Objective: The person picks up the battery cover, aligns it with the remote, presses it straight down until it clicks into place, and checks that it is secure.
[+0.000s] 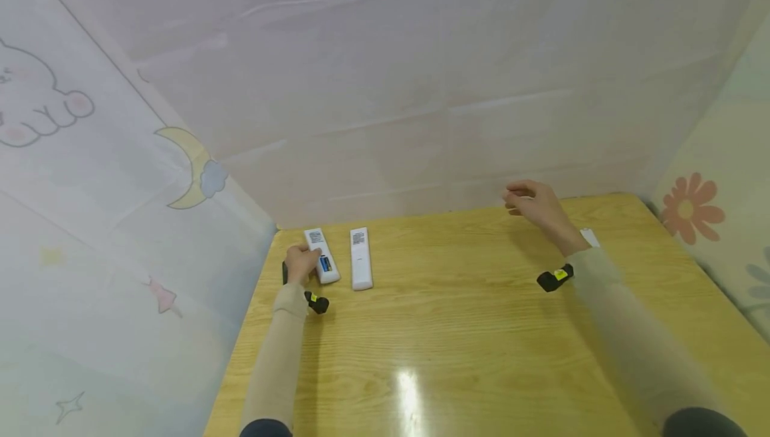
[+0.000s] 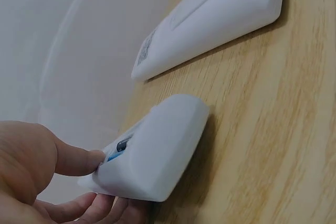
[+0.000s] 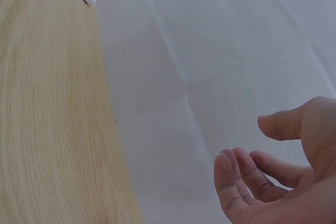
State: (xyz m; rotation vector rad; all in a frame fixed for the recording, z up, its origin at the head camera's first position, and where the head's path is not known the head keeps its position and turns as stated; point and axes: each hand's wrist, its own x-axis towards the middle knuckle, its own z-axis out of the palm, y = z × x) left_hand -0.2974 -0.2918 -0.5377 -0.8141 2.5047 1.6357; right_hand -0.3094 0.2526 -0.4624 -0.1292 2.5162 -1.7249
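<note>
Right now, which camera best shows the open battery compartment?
The head view: it looks into the compartment, showing blue inside. The left wrist view catches only a sliver beside the left thumb; the right wrist view doesn't show it.

Loosely curled right hand [image 3: 307, 190] before a creased pale sheet [image 3: 210, 66]

Nook, room type unclear: wood tabletop [image 1: 463, 330], wall sheets [image 1: 361, 83] printed with moon [image 1: 197, 164], flower [image 1: 686, 209].

Two white remotes [image 1: 361, 260], at least one battery [image 1: 325, 264], one part-hidden white object [image 1: 590, 238] and one table [image 1: 457, 330] show.
</note>
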